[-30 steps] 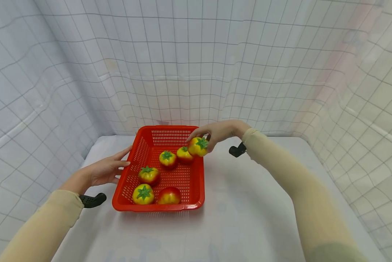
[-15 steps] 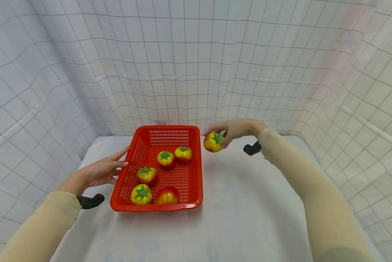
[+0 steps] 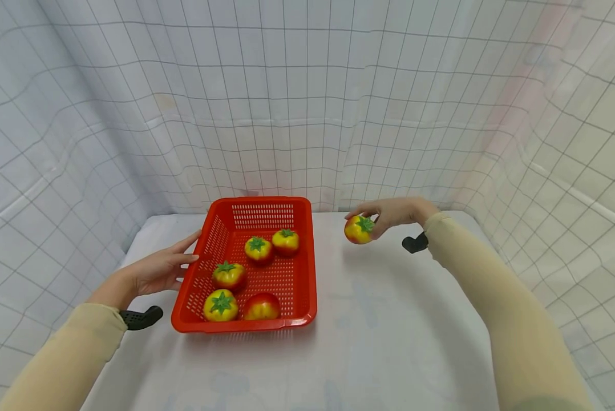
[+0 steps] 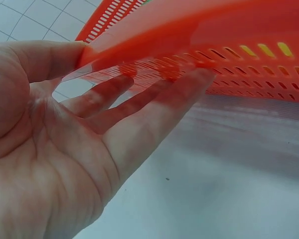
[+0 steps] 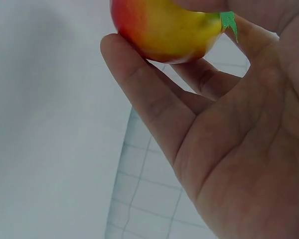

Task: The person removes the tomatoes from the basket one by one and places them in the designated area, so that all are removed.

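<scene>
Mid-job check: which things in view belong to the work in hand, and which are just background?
In the work:
- held red-and-yellow fruit, in the right hand
- red basket, touched by the left hand
- five similar fruits inside it

Background:
- white table
- gridded cloth

- Left hand (image 3: pixel 156 271): some fingertips are hidden behind the red basket (image 3: pixel 311 274) in the head view.
- The red basket runs past the left wrist view's top and right edges.
- Front fruit (image 3: pixel 262 308): its lower part is hidden behind the near rim.
- Held fruit (image 3: pixel 357 230): partly covered by the right hand (image 3: pixel 397 212); the right wrist view cuts off its top.
</scene>
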Available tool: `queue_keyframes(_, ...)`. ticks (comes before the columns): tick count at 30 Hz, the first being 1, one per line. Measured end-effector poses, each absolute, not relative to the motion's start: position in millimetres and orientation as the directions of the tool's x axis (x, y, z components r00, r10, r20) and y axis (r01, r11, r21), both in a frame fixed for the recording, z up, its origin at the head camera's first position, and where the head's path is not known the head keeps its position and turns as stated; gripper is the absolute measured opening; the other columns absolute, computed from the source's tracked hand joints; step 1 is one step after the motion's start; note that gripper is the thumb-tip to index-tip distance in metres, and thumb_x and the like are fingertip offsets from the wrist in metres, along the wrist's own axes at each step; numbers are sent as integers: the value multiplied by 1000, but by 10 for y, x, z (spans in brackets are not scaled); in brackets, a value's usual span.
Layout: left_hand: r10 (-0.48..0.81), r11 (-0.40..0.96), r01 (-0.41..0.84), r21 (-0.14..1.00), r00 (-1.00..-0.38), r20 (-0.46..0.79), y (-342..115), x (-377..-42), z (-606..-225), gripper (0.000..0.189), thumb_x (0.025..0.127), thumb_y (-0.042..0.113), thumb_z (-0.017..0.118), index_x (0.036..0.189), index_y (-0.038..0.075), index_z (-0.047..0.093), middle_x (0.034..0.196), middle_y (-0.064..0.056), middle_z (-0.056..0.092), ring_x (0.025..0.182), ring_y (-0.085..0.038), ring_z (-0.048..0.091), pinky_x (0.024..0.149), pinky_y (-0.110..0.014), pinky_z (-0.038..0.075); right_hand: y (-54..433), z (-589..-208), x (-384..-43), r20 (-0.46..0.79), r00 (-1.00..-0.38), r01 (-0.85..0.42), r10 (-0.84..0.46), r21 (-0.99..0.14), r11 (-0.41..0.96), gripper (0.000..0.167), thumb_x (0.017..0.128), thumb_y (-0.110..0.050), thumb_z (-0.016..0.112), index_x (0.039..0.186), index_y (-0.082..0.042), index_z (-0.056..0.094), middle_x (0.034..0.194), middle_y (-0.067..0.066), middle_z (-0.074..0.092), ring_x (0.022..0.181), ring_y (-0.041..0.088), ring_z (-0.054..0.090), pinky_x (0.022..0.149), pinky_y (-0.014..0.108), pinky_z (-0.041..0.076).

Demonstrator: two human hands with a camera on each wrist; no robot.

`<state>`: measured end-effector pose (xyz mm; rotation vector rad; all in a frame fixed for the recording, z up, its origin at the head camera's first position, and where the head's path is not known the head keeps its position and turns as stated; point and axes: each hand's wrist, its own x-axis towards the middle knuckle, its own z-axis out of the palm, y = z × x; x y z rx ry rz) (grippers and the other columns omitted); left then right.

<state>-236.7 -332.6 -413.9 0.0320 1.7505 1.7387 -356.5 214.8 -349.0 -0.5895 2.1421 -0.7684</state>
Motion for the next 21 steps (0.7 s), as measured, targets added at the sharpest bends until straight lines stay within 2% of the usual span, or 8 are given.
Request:
queue_keyframes(14, 447, 113, -399, 910, -798, -406, -3348, -2365, -4162, 75, 112, 26, 43, 163, 39, -10, 167, -23, 8, 124, -31, 56, 97, -54, 53, 2507, -3770, -3475, -533, -652, -81, -539, -658, 749, 76, 81, -5, 70, 147, -40, 54, 153, 5, 41, 141, 30, 34, 110, 46, 38)
queue_keyframes(18, 443, 118, -391, 913, -802, -401, -3343, -2356, -4170, 75, 112, 27, 43, 162, 38, -11, 167, -23, 7, 124, -31, 57, 97, -54, 53, 2544, -3872, -3451, -546, -646, -43, -534, -672, 739, 77, 81, -3, 68, 148, -37, 53, 154, 7, 39, 138, 29, 38, 109, 44, 39)
queue_keyframes(21, 440, 121, -387, 914, -805, -399, -3338, -2355, -4172, 76, 112, 26, 43, 162, 38, -12, 168, -23, 6, 123, -30, 58, 97, -53, 53, 2566, -3956, -3437, -550, -636, -22, -542, -689, 725, 79, 80, -2, 66, 152, -30, 50, 155, 11, 37, 136, 30, 40, 109, 42, 41)
